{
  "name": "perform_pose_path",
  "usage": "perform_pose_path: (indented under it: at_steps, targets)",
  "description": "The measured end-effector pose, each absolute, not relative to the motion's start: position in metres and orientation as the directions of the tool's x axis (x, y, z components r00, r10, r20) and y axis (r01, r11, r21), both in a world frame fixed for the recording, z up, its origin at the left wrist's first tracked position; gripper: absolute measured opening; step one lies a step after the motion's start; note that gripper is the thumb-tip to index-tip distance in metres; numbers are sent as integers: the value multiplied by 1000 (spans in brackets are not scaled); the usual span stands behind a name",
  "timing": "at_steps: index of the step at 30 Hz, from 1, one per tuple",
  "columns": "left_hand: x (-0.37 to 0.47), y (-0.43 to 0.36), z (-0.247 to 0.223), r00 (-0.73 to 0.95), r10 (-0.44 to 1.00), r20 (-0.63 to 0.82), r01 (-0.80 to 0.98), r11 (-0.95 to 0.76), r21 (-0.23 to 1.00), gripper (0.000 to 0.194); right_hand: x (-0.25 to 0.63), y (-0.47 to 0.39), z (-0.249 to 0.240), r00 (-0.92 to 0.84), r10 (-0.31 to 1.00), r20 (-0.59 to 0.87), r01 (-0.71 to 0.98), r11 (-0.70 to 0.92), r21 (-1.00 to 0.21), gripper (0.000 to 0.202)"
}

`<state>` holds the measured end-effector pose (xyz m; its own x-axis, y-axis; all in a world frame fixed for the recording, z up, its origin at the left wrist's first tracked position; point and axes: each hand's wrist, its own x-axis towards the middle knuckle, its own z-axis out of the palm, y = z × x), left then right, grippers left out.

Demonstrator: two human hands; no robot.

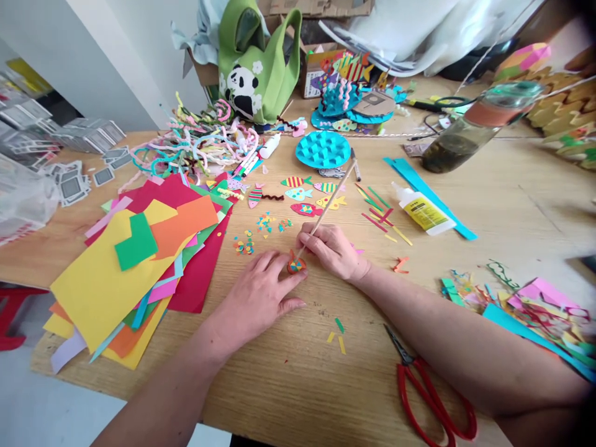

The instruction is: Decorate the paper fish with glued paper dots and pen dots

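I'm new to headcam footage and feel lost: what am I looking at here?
There's no machine: one camera, worn on a person's head, looks forward and down at their own bare hands. This single picture comes from it.

The right hand holds a thin stick, its lower end at a small orange fish. The left hand lies on the table, its fingers beside that fish.

Also on the table are coloured sheets at left, a white bottle and red-handled scissors at right, and a green bag behind.

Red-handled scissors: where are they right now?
In the head view, the red-handled scissors lie open on the table, at the lower right, beside the right forearm.
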<state>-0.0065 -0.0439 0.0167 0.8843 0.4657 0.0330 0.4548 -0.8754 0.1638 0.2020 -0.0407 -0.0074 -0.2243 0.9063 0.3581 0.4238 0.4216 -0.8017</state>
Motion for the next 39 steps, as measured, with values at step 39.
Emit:
perform_pose_path:
  at_steps: [39]
  targets:
    - [-8,-42,16,886,463,22,455,-879,145,46,202,-38,-10,-243,898,366,401,437,-805,33]
